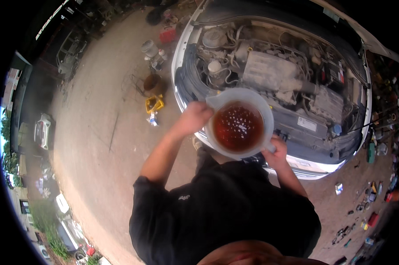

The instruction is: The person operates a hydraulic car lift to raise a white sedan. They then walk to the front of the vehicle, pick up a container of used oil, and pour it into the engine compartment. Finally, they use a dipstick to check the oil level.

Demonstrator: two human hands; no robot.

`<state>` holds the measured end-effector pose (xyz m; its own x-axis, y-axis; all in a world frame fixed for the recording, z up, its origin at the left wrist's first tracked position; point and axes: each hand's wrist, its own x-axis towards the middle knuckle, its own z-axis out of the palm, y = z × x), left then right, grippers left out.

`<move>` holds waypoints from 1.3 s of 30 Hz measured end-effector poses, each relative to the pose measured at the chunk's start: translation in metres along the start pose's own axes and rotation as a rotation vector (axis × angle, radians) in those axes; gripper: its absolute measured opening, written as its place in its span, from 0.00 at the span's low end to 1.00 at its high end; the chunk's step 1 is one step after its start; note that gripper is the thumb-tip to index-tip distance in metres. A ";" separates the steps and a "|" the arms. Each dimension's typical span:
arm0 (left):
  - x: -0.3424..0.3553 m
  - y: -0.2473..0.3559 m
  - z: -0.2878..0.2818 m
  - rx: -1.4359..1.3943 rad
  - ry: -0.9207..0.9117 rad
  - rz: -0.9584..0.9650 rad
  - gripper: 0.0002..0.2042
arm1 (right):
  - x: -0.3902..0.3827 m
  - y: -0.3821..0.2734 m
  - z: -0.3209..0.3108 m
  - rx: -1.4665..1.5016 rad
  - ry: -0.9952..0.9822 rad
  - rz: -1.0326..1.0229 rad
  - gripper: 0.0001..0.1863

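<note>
At the nose of a white car [309,167] with its engine bay open, a person in a black shirt [226,201] has both arms raised in front of the chest. Between the two hands: a translucent plastic pitcher [269,115], part filled with red-brown liquid [237,132], pale bubbles or glints scattered over its top. Pitcher is at the car's front edge as seen from above, between the torso and the engine cover [270,70].

Left hand [196,117]: fingers curled in against the pitcher's wall beside the spout; exact finger placement blurred. Left elbow bent and out to the side, bare forearm slanting up and inward from the short sleeve.

Right hand [276,152]: wrapped round the handle [269,147] at the pitcher's near right side, knuckles outward. Right forearm looks shorter from above, angling in from the right sleeve.

Whether the pitcher tips slightly, I cannot tell. On the floor [106,110], off to the person's left: a yellow container [154,104] just beside a rust-brown bucket [153,84], both well apart from the hands.
</note>
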<state>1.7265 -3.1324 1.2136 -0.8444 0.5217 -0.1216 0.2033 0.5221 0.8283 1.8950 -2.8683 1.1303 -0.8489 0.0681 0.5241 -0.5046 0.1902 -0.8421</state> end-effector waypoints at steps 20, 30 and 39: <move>0.249 -0.050 -0.163 0.098 -0.745 0.287 0.15 | 0.129 0.010 0.248 -0.300 0.699 0.295 0.10; 0.286 -0.082 -0.167 0.035 -0.784 0.052 0.14 | 0.160 0.047 0.252 -0.329 0.810 0.223 0.10; 0.334 -0.062 -0.132 -0.145 -0.849 0.288 0.11 | 0.167 0.078 0.236 -0.255 1.059 0.154 0.22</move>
<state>1.3661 -3.0795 1.1944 -0.1097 0.9708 -0.2134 0.2372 0.2341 0.9428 1.6765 -3.0736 1.1218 -0.2742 0.8909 0.3620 -0.2539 0.2960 -0.9208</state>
